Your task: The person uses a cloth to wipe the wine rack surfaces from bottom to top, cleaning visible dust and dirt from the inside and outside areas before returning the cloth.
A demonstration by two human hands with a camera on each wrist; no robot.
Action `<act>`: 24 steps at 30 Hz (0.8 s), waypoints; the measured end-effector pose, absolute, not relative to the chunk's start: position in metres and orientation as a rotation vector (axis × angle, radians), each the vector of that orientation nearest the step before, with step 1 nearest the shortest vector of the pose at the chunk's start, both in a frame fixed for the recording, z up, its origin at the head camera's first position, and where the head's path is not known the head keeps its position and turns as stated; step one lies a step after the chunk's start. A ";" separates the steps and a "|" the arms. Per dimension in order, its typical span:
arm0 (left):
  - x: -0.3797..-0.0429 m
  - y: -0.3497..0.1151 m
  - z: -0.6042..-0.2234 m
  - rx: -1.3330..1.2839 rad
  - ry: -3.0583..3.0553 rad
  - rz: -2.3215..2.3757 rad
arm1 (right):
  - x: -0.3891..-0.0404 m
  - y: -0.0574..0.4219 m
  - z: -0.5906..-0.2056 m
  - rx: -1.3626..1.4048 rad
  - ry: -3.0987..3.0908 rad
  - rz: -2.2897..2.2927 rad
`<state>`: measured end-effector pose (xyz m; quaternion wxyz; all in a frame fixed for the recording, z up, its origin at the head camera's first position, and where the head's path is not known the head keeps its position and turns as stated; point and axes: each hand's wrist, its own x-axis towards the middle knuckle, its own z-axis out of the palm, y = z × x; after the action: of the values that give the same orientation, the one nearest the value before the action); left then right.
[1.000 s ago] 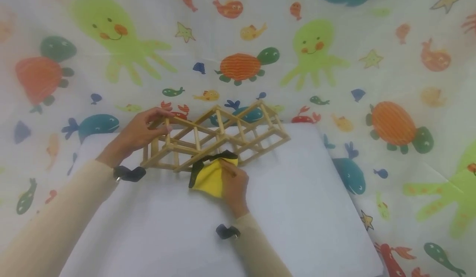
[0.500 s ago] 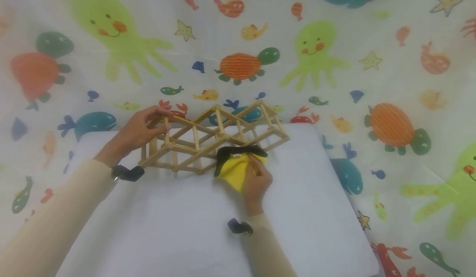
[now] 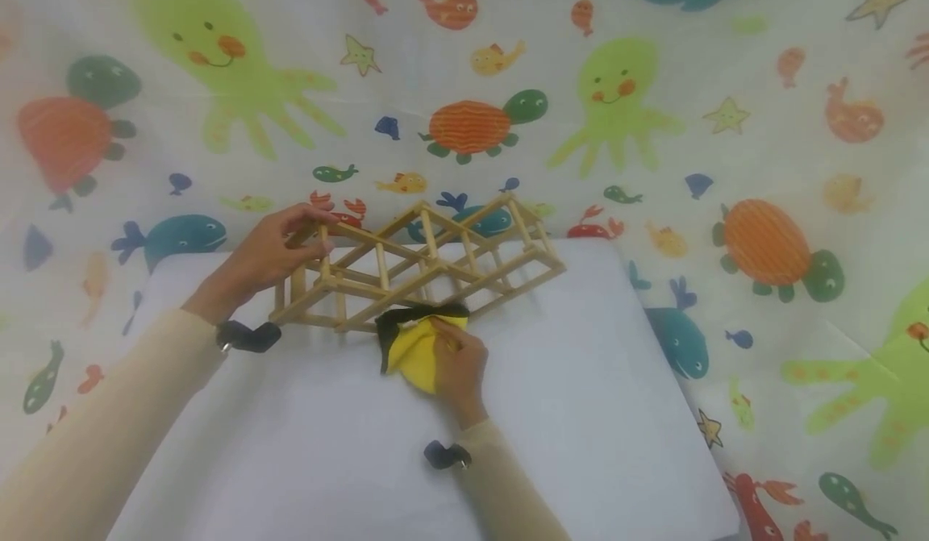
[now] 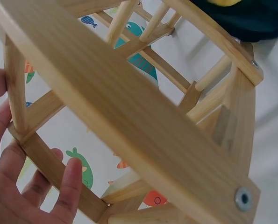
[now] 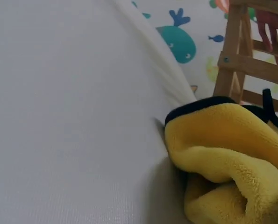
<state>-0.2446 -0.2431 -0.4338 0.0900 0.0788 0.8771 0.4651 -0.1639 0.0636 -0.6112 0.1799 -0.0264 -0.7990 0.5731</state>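
Wiping, apparently — left hand (image 3: 272, 251) has fingers curled round upper left end of wooden rack (image 3: 435, 269) on white worktop (image 3: 581, 412), right hand (image 3: 460, 368) pinches yellow cloth (image 3: 414, 355) against lower front bars — next stroke calls for steady bracing.

L grip (image 3: 270, 255): farther fwd, holding | R grip (image 3: 460, 370): closer in, pinching | arms (image 3: 127, 420) extd
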 end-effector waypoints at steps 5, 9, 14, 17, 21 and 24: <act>-0.244 -0.242 -0.434 0.250 2.602 1.398 | -0.162 0.061 -0.609 -0.215 -2.160 1.633; -0.243 -0.244 -0.433 0.253 2.619 1.388 | -0.162 0.054 -0.606 -0.230 -2.053 1.619; -0.244 -0.242 -0.433 0.252 2.623 1.375 | -0.158 0.043 -0.612 -0.175 -2.152 1.582; -0.246 -0.240 -0.433 0.258 2.616 1.373 | -0.155 0.038 -0.615 -0.162 -2.190 1.566; -0.246 -0.239 -0.433 0.244 2.622 1.352 | -0.154 0.032 -0.618 -0.128 -2.258 1.557; -0.245 -0.239 -0.433 0.233 2.638 1.331 | -0.154 0.028 -0.621 -0.094 -2.346 1.619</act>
<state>-0.2454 -0.2391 -0.4331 0.0887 0.0784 0.8865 0.4473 -0.1541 0.0280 -0.6208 0.1444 -0.0326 -0.8140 0.5617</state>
